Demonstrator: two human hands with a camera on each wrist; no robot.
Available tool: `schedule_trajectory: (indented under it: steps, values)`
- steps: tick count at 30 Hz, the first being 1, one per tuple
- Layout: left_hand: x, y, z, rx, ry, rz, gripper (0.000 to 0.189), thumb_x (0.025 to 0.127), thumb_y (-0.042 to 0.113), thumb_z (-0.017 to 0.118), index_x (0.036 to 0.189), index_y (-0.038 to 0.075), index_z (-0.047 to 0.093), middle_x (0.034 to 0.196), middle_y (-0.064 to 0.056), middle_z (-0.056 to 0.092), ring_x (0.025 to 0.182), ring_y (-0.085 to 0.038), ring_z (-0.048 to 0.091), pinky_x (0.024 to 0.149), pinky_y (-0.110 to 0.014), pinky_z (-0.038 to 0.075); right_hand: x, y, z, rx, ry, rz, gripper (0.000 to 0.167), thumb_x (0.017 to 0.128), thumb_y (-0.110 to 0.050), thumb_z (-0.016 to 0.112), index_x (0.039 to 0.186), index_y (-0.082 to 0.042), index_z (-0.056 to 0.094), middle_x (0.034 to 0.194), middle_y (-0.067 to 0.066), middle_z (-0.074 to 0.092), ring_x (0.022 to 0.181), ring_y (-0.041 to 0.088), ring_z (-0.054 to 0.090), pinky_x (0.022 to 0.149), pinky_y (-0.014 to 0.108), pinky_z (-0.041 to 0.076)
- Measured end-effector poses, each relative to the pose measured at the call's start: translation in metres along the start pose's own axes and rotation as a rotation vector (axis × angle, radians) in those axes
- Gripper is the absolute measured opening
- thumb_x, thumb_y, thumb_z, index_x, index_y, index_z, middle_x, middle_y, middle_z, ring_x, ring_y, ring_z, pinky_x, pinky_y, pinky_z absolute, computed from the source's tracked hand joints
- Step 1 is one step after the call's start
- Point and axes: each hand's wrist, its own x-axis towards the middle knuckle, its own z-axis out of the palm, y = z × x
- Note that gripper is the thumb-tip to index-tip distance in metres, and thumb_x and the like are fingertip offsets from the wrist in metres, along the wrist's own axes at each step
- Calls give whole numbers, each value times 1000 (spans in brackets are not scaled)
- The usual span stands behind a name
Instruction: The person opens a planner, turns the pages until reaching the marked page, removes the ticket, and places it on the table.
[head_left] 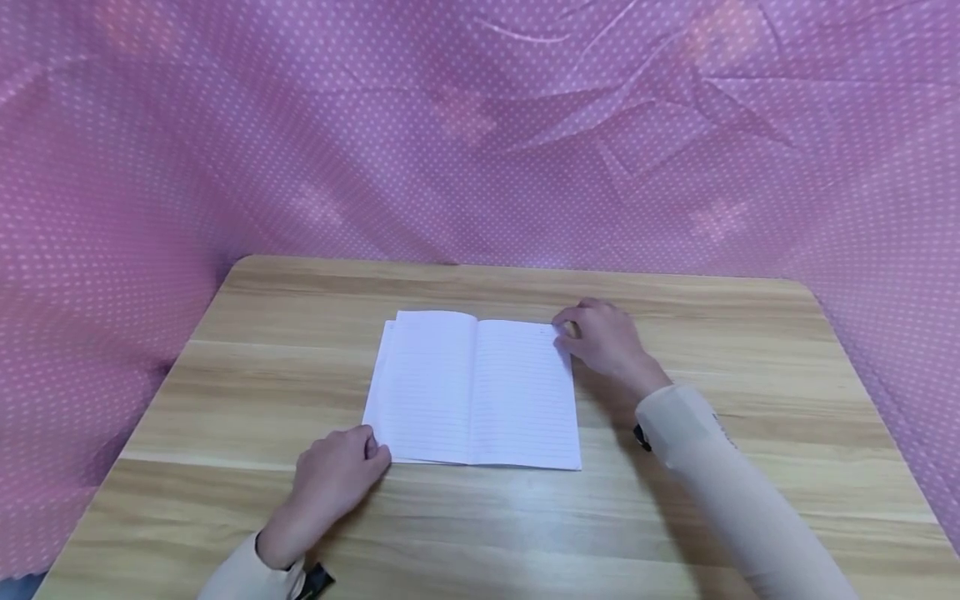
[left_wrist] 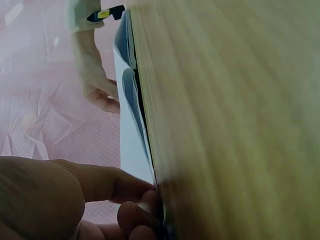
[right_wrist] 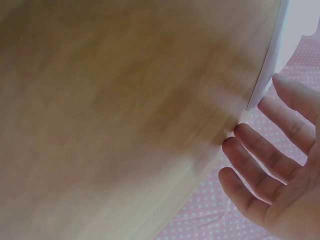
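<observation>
An open notebook (head_left: 521, 396) with lined pages lies on the wooden table (head_left: 480, 533), its spine running away from me. My left hand (head_left: 337, 471) pinches its near left corner between thumb and curled fingers, as the left wrist view shows. At the far right corner is my right hand (head_left: 603, 337), thumb and index fingertips right at the page edge. In the right wrist view its fingers (right_wrist: 270, 157) are spread and relaxed beside the notebook's corner (right_wrist: 267, 72). Seen low from the left wrist, the pages (left_wrist: 131, 135) bulge up on both sides of the fold.
A pink dotted cloth (head_left: 480, 150) hangs behind the table and along both sides. Both forearms wear light sleeves (head_left: 742, 500), with a dark strap (head_left: 315, 581) at the left wrist.
</observation>
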Motion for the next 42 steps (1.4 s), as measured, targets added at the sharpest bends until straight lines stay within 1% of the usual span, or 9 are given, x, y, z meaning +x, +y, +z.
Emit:
schedule_trajectory:
  steps: [6, 13, 18, 24, 28, 30, 35, 38, 42]
  values:
    - [2, -2, -2, -7, -36, -42, 30, 98, 23, 66, 72, 15, 54, 63, 0, 51, 58, -20, 49, 57, -36, 35, 3, -3, 0, 23, 53, 6, 26, 98, -20, 81, 119, -6, 77, 107, 11, 70, 99, 34, 66, 93, 58, 52]
    - [2, 0, -3, -17, -45, -47, 30, 99, 23, 65, 73, 15, 55, 64, 0, 51, 58, -20, 49, 58, -36, 35, 7, -5, -1, 71, 75, 30, 11, 98, -16, 81, 101, -7, 74, 100, 8, 69, 90, 28, 65, 89, 50, 53]
    - [5, -4, 1, -4, -39, -55, 29, 97, 23, 66, 71, 15, 54, 64, 0, 51, 58, -20, 48, 58, -36, 35, 6, -3, -2, 75, 102, 15, 11, 100, -19, 80, 98, -9, 76, 97, 6, 72, 85, 26, 66, 82, 47, 55]
    - [6, -6, 1, -4, -42, -56, 30, 97, 24, 66, 71, 15, 54, 64, -1, 51, 58, -20, 48, 58, -36, 35, 6, 0, -2, 14, 242, -121, 9, 98, -19, 83, 96, -10, 80, 94, 8, 76, 75, 24, 68, 68, 43, 56]
    - [8, -10, 4, -6, -28, -46, 30, 95, 25, 67, 71, 15, 54, 64, -1, 51, 58, -21, 48, 57, -37, 35, 8, 1, -3, -36, 355, -233, 10, 95, -16, 86, 96, -7, 82, 99, 13, 77, 79, 31, 73, 69, 46, 60]
    - [10, -13, 7, 4, -14, -39, 30, 95, 26, 66, 70, 16, 53, 64, 0, 50, 57, -20, 48, 56, -36, 35, 8, -1, -6, -33, 370, -239, 11, 95, -17, 86, 97, -7, 82, 101, 13, 78, 82, 32, 73, 71, 47, 60]
    - [10, -14, 6, 9, -21, -37, 30, 95, 27, 67, 71, 16, 54, 64, 0, 51, 58, -20, 48, 56, -35, 35, 11, -12, -19, 166, 230, -84, 17, 101, -23, 78, 95, -8, 77, 91, 7, 73, 79, 26, 66, 72, 42, 53]
    - [8, -10, 1, -2, -37, -49, 31, 96, 26, 68, 71, 15, 54, 64, -1, 51, 58, -20, 48, 57, -36, 35, 16, -17, -25, 342, 119, 21, 21, 105, -27, 72, 95, -9, 72, 85, 6, 69, 77, 24, 61, 73, 40, 50]
    - [4, -4, -6, -14, -51, -64, 33, 98, 28, 70, 71, 14, 56, 65, -1, 51, 59, -20, 49, 58, -36, 35, 25, -23, -28, 614, 12, 109, 24, 109, -28, 67, 97, -7, 66, 85, 5, 63, 79, 23, 58, 80, 39, 54]
